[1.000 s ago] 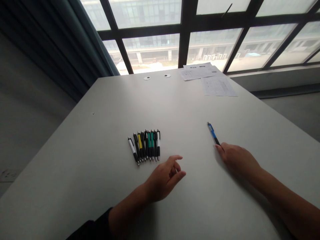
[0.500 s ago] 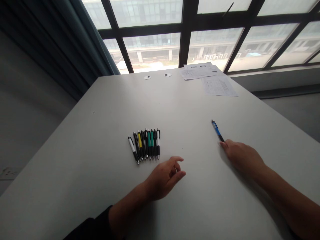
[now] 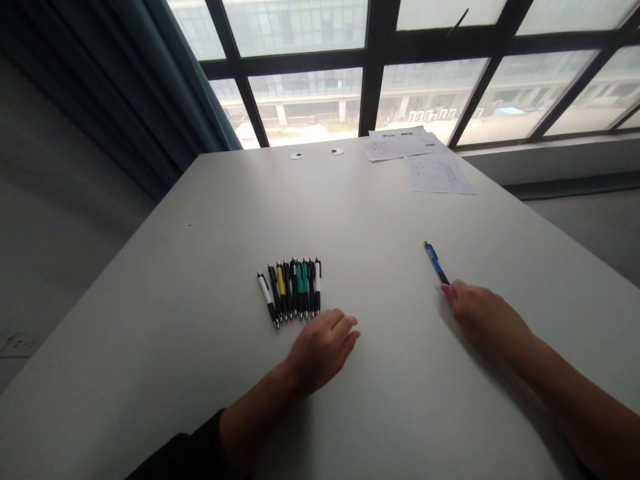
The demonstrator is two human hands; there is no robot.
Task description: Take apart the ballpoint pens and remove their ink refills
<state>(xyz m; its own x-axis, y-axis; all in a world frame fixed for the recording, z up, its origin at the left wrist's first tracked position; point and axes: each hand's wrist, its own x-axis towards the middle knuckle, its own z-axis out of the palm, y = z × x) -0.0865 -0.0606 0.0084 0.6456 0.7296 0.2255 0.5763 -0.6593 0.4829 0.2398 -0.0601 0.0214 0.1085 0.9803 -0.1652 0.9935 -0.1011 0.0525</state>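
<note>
My left hand [image 3: 323, 350] lies on the white table [image 3: 150, 320] with its fingers curled together, holding nothing. It sits just below and right of a tight row of several click pens [image 3: 293, 291] in white, black, yellow and green. To the right, a blue and black click pen [image 3: 437, 263] lies slanted on the table. The fingertips of my right hand [image 3: 480, 315] touch that pen's lower end. Whether they pinch it cannot be seen.
Sheets of printed paper [image 3: 437, 173] lie at the far edge of the table, near two small white round discs [image 3: 297, 156]. Beyond that edge is a large dark-framed window [image 3: 310, 107], with a blue-grey curtain [image 3: 190, 80] and a wall socket [image 3: 17, 345] on the left.
My left hand has dropped toward the table, moved left closer to the pens, and curled its fingers. Since one second ago, my right hand and the blue pen have shifted slightly right together.
</note>
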